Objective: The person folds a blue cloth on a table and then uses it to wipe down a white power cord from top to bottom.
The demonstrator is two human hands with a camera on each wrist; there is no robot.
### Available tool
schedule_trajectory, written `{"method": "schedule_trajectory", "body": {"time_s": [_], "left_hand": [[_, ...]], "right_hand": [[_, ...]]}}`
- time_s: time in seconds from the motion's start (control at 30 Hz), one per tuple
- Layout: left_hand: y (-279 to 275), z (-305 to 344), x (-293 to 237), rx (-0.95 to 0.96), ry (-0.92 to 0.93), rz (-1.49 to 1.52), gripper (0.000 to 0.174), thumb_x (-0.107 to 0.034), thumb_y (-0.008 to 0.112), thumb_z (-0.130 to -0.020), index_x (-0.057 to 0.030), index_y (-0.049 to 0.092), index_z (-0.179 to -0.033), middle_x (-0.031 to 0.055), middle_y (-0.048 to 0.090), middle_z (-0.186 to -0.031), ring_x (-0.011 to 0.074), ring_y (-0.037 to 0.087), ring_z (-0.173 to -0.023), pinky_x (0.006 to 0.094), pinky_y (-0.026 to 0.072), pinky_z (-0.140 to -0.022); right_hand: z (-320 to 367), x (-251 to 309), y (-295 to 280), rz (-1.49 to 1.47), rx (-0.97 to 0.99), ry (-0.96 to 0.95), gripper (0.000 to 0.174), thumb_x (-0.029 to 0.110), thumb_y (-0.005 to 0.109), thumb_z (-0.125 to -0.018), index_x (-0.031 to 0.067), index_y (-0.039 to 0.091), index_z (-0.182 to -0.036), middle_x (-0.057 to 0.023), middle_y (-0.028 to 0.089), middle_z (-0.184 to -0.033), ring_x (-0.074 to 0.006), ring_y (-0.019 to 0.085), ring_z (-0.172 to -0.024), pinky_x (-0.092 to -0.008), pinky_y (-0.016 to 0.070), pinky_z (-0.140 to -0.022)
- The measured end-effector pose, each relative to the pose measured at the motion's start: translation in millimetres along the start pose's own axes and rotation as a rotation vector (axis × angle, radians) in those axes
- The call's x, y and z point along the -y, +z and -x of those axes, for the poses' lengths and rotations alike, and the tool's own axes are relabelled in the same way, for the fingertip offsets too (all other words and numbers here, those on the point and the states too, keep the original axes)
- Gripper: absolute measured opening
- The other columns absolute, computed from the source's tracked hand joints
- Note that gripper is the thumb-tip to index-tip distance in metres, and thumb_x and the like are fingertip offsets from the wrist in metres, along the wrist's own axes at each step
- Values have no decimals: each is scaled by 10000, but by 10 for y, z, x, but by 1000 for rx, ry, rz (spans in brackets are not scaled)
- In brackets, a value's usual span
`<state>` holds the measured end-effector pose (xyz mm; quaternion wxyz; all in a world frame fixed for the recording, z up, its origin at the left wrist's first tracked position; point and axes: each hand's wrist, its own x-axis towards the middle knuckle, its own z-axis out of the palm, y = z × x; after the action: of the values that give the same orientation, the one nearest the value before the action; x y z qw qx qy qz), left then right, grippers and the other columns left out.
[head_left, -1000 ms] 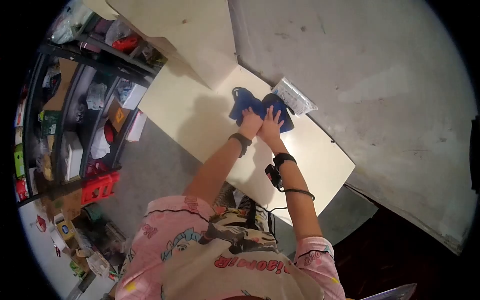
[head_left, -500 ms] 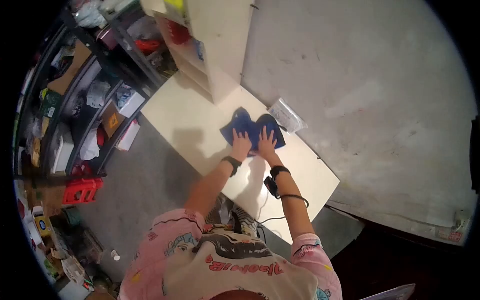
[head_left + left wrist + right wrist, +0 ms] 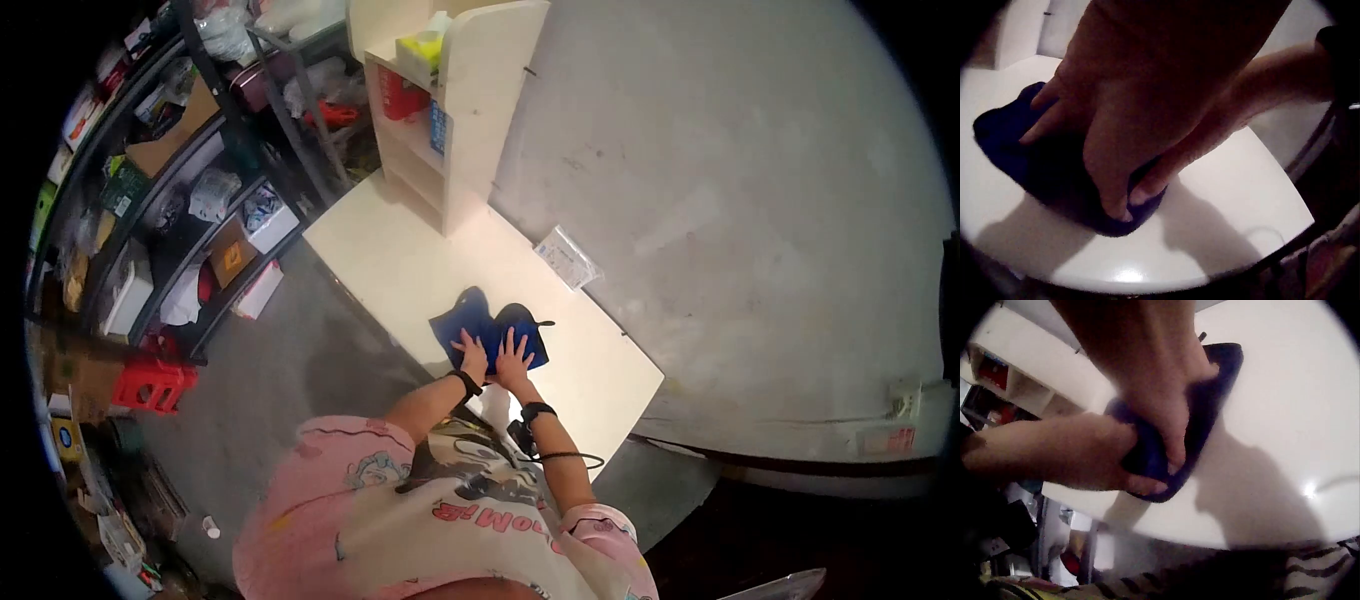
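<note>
- Blue fabric item (image 3: 470, 308), 2-lobed, is seen on bench (image 3: 600, 370), nr person's side.
- L hand (image 3: 470, 357) & R hand (image 3: 513, 368): fingers spread, both pressed on item; thumb grip can't be told.
- Step prob. flattening/smoothing; even pressure is called for next.
- Clear packet (image 3: 568, 258) is seen at wall side.
- Count: 1 item, 2 hands, 1 packet, 1 bench.

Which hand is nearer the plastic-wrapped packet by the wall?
Right. The right hand is on the blue fabric item, on the side toward the packet; the left hand is on the side farther from it. Neither touches the packet.
</note>
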<state>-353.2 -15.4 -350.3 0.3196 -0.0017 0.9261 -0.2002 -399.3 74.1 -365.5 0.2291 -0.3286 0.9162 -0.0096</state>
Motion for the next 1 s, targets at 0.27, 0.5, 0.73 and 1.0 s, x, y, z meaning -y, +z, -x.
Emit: {"method": "schedule_trajectory", "body": {"time_s": [0.27,0.5,0.73,1.0], "left_hand": [[52,-89,239,-117,-95,280,481,-233,331,-851,-70,299,-1302,202,214,-1354,415,132,-1249,532,80,-996],[458,-731,-202,-236,-358,438,1085,-475,690,-553,59,127,-1311,337,4,-1331,510,21,-1220,549,164,-968],[304,-1064,100,-712,-404,246,1277,-469,795,-342,126,154,-1273,382,31,-1298,540,55,-1198,579,181,-949],[259,-1163,114,-759,-434,301,1262,-419,807,-362,112,128,-1284,360,32,-1313,521,38,-1212,559,130,-977]], "right_hand": [[-197,7,224,214,-266,-18,1078,468,769,-395,20,327,-1270,-259,150,-1343,-579,134,-1154,-746,258,-685],[-458,22,327,207,-281,45,1067,365,779,-494,-55,206,-1291,-305,67,-1337,-579,105,-1159,-725,279,-710],[-715,-41,-245,69,9,129,1217,353,822,-422,-73,95,-1301,-297,-24,-1344,-564,42,-1179,-708,284,-758],[-775,-14,-434,132,73,150,1263,438,806,-415,-99,71,-1291,-314,-12,-1334,-573,58,-1168,-700,293,-755]]}}
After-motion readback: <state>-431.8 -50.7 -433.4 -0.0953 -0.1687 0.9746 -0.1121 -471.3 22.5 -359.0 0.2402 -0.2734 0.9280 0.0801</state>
